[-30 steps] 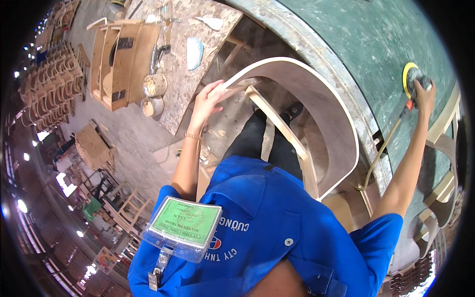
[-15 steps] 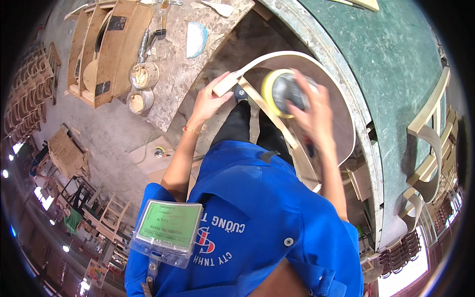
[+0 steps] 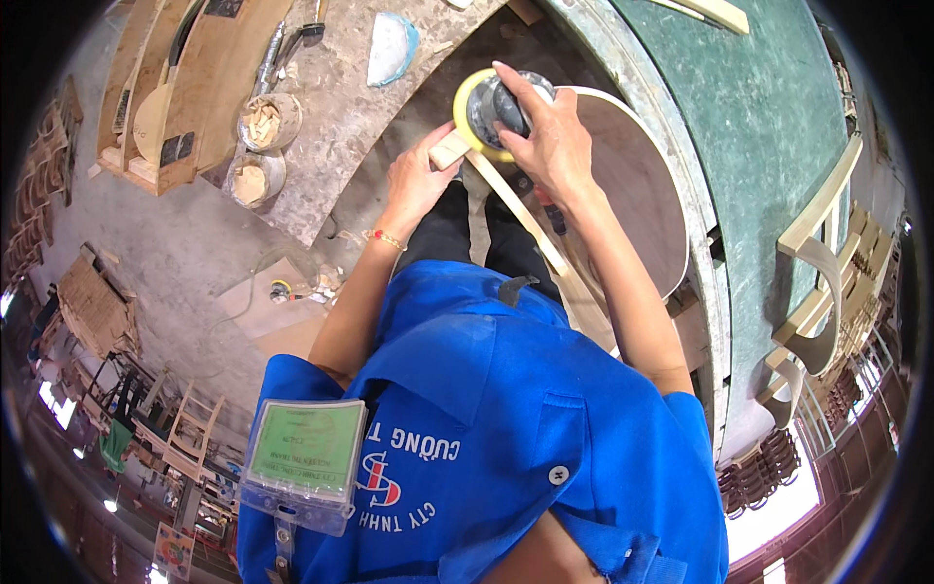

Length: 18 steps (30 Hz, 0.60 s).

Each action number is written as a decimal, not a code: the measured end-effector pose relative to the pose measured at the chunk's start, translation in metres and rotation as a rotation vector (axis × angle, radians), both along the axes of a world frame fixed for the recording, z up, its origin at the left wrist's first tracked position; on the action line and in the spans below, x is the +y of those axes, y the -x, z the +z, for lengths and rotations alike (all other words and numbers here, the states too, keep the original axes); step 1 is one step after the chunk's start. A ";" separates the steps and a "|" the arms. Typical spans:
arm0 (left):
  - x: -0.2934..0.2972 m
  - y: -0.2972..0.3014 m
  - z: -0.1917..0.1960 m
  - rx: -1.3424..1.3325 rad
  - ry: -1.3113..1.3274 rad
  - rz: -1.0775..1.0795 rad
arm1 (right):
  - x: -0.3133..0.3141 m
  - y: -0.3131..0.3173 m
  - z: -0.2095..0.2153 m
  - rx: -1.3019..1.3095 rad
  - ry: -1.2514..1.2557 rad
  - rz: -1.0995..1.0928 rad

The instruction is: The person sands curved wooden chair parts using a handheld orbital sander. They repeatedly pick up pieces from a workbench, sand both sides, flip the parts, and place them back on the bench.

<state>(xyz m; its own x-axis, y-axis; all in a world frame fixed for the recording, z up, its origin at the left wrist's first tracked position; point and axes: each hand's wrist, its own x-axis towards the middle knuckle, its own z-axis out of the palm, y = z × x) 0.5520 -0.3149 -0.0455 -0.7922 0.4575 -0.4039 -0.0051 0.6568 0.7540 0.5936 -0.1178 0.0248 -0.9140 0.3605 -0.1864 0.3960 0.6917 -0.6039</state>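
My right hand (image 3: 550, 141) grips a round sander (image 3: 486, 109) with a yellow pad, pressed against the end of a curved wooden chair part (image 3: 628, 185). My left hand (image 3: 416, 180) holds the pale wooden end of that part (image 3: 449, 149), right beside the sander's pad. A pale wooden slat (image 3: 530, 229) runs down from the hands toward my lap. The curved part rests on edge between my legs and the green workbench (image 3: 769, 127).
A dusty grey bench (image 3: 341, 117) at the left carries two round tins (image 3: 255, 146) of wood scraps and hand tools (image 3: 282, 49). Wooden boxes (image 3: 161, 97) stand beyond it. Curved chair parts (image 3: 817, 282) are stacked at the right. Wooden frames (image 3: 185, 428) lie on the floor lower left.
My right hand has brought the sander from the green bench at the far right across to the wooden end held by my left hand. The view has tilted down.
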 end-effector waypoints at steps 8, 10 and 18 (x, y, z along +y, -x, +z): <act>-0.002 -0.004 -0.006 0.021 0.001 -0.009 | -0.001 -0.005 0.002 -0.019 -0.052 -0.019; 0.001 0.003 -0.002 0.013 -0.010 -0.004 | 0.000 0.004 0.004 -0.019 -0.049 -0.041; 0.000 -0.005 0.000 -0.002 0.000 -0.008 | -0.001 -0.006 0.001 -0.059 -0.073 -0.046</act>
